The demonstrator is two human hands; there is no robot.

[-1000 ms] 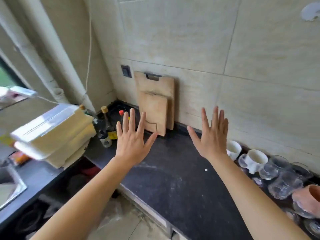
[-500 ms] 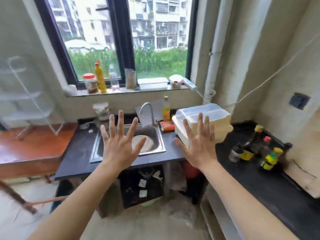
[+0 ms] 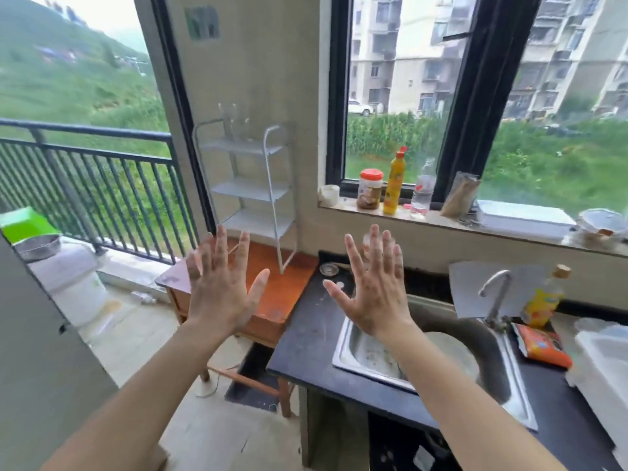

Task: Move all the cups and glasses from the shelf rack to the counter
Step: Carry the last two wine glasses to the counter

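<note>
Both hands are up in front of the camera, backs toward us: the left hand (image 3: 222, 294) and the right hand (image 3: 372, 294) each have their fingers (image 3: 374, 246) spread wide and hold nothing. Behind them, against the wall between the balcony door and the window, stands the shelf rack (image 3: 253, 185), a slim white metal frame with three flat tiers, its feet planted on a small reddish wooden table (image 3: 289, 300). All three tiers look bare; a few pale upright streaks above the top tier are too blurred to identify. The left hand covers part of the wooden table and the rack's lowest edge. Just right of that table runs the dark tabletop (image 3: 306, 338) with a steel sink (image 3: 353, 355) set into it; the right hand and forearm hide much of the basin. Near the tabletop's back corner sits a small round glass piece (image 3: 328, 268), and something pale and glassy peeks out just behind the right hand's fingers, too hidden to name. A curved tap (image 3: 496, 294) rises at the sink's far side, an orange-labelled bottle (image 3: 543, 297) beside it. On the window sill (image 3: 441, 222) line up a red-lidded jar (image 3: 370, 188), a yellow bottle (image 3: 396, 181) and a clear bottle (image 3: 421, 188). At the right edge a white container (image 3: 608, 365) is cut off by the frame.
</note>
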